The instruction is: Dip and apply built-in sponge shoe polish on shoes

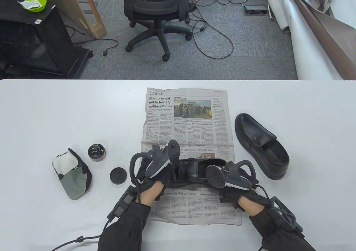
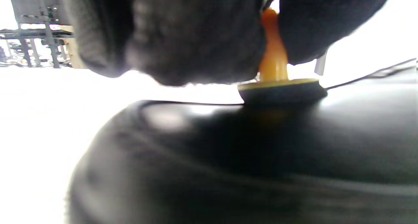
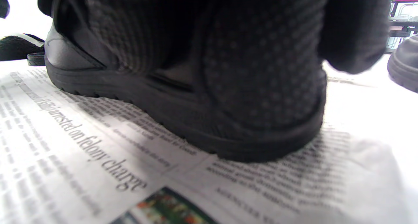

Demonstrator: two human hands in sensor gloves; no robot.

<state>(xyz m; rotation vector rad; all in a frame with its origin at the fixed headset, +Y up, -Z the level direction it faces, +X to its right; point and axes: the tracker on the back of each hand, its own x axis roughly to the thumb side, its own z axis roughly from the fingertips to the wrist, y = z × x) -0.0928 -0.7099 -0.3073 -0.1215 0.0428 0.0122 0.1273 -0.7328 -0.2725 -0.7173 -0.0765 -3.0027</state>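
Note:
A black shoe (image 1: 192, 170) lies on the newspaper (image 1: 189, 123) between my hands; it also shows in the left wrist view (image 2: 228, 158) and the right wrist view (image 3: 147, 96). My left hand (image 1: 155, 173) pinches an orange-handled sponge applicator (image 2: 277, 77) whose black pad presses on the shoe's toe. My right hand (image 1: 236, 184) grips the shoe's heel end; its gloved fingers (image 3: 248, 60) wrap the heel. The open polish tin (image 1: 96, 151) and its black lid (image 1: 118, 175) sit on the table to the left. A second black shoe (image 1: 260, 145) lies to the right.
A grey and white polishing mitt (image 1: 72, 176) lies at the left, beside the tin. The white table (image 1: 55, 117) extends all around the newspaper. An office chair (image 1: 155, 9) stands beyond the table's far edge.

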